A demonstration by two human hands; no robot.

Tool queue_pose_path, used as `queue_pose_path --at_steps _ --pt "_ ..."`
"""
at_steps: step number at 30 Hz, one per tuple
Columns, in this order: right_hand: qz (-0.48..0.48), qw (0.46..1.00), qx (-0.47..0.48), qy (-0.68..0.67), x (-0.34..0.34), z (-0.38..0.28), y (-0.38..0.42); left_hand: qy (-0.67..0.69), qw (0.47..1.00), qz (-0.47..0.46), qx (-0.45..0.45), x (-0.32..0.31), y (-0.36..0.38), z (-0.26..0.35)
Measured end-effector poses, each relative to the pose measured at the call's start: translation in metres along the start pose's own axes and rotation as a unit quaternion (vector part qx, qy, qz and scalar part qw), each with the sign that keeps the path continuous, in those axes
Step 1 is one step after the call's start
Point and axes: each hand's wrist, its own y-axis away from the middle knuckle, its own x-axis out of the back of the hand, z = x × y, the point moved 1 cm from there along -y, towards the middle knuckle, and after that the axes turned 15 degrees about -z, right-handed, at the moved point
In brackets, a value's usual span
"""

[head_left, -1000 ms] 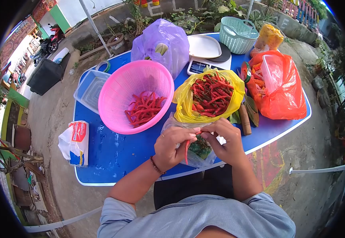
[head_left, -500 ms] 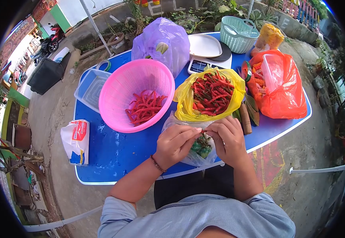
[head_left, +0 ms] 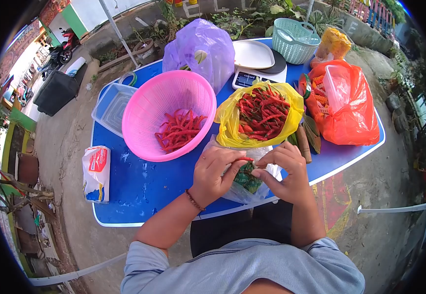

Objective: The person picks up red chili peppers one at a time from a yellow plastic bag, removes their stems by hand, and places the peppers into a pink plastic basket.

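Observation:
A red chili (head_left: 245, 159) is pinched between the thumb and fingers of my left hand (head_left: 218, 169), its tip end pointing toward my right hand (head_left: 289, 169). The thumb and forefinger of that right hand are drawn close together just beside the chili; whatever small bit lies between them is too small to make out. Below both hands is a clear plastic bag (head_left: 240, 196) with green print and green bits in it. Just beyond, a yellow plastic bag (head_left: 227, 132) is full of red chilies (head_left: 264, 112). To the left, a pink colander (head_left: 144, 108) holds several red chilies (head_left: 181, 130).
On the blue table (head_left: 124, 206) are a clear container (head_left: 117, 110), a white packet (head_left: 96, 174), a purple bag (head_left: 205, 49), a kitchen scale (head_left: 262, 76), a green basket (head_left: 296, 44), an orange-red bag (head_left: 352, 120) and a brown cylinder (head_left: 303, 144).
My right fingers have parted slightly from my left ones, so the red chili in my left hand shows more. The white packet looks shifted slightly right.

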Motion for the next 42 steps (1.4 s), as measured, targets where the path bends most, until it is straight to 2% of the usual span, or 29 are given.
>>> queue_pose_path --at_steps 3,6,8,14,18,20,23,26,29,33,37,42 --pt "0.061 0.998 -0.035 -0.007 -0.006 -0.008 -0.004 -0.013 1.000 -0.018 0.002 0.002 0.002 0.003" --pt "0.045 0.999 0.029 -0.011 -0.013 0.001 -0.003 -0.021 0.999 -0.032 -0.010 0.003 0.003 0.004" --pt "0.062 0.998 0.033 0.003 -0.013 0.004 0.000 -0.037 0.999 -0.024 -0.028 0.002 0.003 0.002" --pt "0.188 0.981 0.051 -0.017 -0.013 0.007 0.005 -0.178 0.982 0.028 -0.064 0.011 0.003 0.003" --pt "0.254 0.959 0.069 -0.104 -0.024 0.009 0.008 -0.147 0.976 0.152 -0.054 -0.002 0.011 -0.004" --pt "0.254 0.960 0.083 -0.087 -0.024 0.009 0.006 -0.125 0.969 0.208 -0.054 -0.007 0.015 -0.009" --pt "0.245 0.962 0.099 -0.063 -0.024 0.006 0.000 -0.178 0.959 0.212 -0.053 -0.006 0.018 -0.010" --pt "0.231 0.965 0.114 -0.049 -0.024 0.002 -0.009 -0.226 0.961 0.153 -0.039 0.000 0.018 -0.004" --pt "0.222 0.965 0.128 -0.056 -0.028 -0.003 -0.029 -0.254 0.957 0.133 -0.040 0.000 0.016 0.001" --pt "0.204 0.966 0.148 -0.064 -0.032 -0.016 -0.071 -0.218 0.961 0.163 -0.049 -0.006 0.016 -0.003" --pt "0.089 0.988 0.114 -0.050 -0.038 -0.025 -0.100 -0.144 0.977 0.157 -0.020 -0.011 0.014 -0.009" --pt "0.098 0.994 0.046 -0.005 -0.020 -0.013 -0.087 -0.154 0.981 0.117 -0.019 -0.015 0.014 -0.010"
